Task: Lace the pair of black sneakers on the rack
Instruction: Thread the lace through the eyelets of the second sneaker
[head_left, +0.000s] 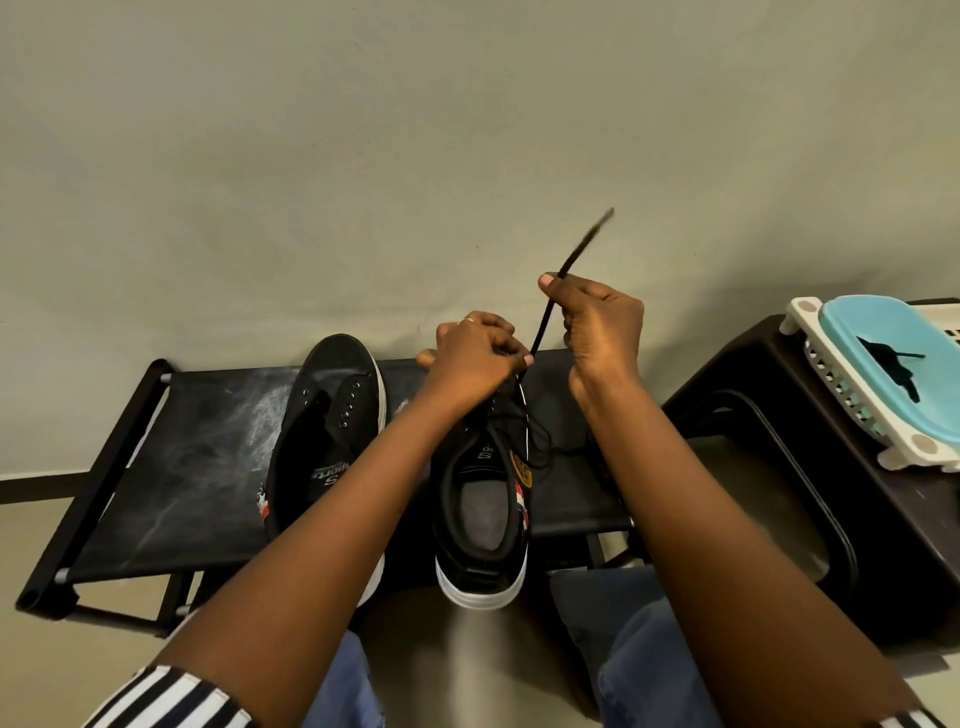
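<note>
Lace (546, 318) runs taut from the right shoe (485, 499) up into the right hand (597, 325), which is clenched around it above and to the right of the shoe's eyelets; the blurred free end sticks out past the thumb toward the wall (363, 156). The left hand (475, 358) sits just over the front of that shoe, fingers curled and pinching the lace low, near where it leaves the eyelets. More loose lace loops lie over the shoe's tongue and off its right side.

Shoes: two, both black with white soles, standing side by side on the rack (171, 467), toes toward the wall. The left shoe (324, 431) lies beside the left forearm, touched by neither hand, its eyelets bare. Hands: two. Lace in the hands: one.

A dark stool (810, 467) stands right of the rack, carrying one white basket (841, 395) with a blue lid (883, 353); something small and black lies on that lid, too unclear to name.
</note>
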